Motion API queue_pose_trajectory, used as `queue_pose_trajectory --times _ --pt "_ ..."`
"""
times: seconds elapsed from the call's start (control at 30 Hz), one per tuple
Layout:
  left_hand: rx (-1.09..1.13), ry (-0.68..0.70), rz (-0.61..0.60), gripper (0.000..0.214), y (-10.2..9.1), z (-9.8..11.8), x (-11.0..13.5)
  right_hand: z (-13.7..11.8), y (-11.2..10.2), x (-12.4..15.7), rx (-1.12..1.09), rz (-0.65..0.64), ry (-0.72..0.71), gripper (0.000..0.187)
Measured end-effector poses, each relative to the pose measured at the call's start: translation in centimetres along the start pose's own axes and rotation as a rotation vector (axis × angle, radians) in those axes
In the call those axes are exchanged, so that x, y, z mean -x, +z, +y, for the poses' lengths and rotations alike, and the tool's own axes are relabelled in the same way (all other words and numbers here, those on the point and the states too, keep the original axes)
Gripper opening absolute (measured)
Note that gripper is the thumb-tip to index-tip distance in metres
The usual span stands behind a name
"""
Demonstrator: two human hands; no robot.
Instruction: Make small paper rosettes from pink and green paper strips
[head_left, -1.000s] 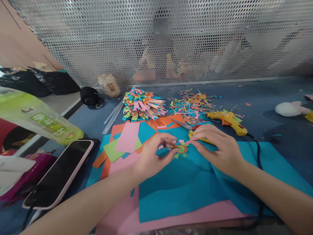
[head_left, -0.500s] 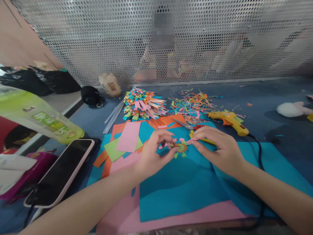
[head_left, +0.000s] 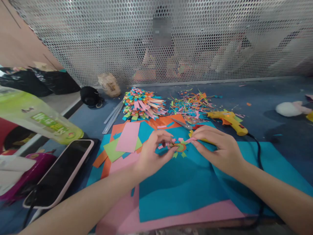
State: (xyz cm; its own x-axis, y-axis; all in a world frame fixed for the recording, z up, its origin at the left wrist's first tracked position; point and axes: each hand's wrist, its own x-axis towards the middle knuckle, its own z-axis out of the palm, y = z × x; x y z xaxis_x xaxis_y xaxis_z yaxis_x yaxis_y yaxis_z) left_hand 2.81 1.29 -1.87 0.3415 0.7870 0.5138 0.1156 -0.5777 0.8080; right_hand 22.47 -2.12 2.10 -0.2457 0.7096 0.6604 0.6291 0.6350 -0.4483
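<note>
Centrally, left hand (head_left: 152,153) pinching fringed paper disc (head_left: 181,148) by its edge, right hand (head_left: 219,147) beside it, pinching pink strip (head_left: 189,140)

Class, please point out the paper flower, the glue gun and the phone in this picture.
Paper flower (head_left: 180,148): head view, on its round green centre.
Glue gun (head_left: 230,118): head view, on its yellow body.
Phone (head_left: 62,173): head view, on its dark screen.

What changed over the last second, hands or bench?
No clear change: nothing taken up or let go. The left hand still holds the small paper flower, the right hand still pinches the pink strip. Glue gun, scissors and phone stayed put.
</note>
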Motion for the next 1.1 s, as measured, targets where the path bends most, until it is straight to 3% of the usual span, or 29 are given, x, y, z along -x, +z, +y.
queue_pose_trajectory --times 0.73,0.93,1.1 --pt "0.035 -0.011 0.049 0.026 0.07 0.17 -0.12 0.23 0.03 0.21 0.043 -0.014 -0.015 0.008" --pt "0.009 -0.015 0.023 0.026 -0.03 0.08 -0.05 0.25 0.08 0.25 0.061 -0.047 0.022 0.008" --pt "0.014 0.058 -0.020 0.024 0.06 0.19 0.00 0.20 0.23 0.21 0.066 -0.064 -0.041 0.009"
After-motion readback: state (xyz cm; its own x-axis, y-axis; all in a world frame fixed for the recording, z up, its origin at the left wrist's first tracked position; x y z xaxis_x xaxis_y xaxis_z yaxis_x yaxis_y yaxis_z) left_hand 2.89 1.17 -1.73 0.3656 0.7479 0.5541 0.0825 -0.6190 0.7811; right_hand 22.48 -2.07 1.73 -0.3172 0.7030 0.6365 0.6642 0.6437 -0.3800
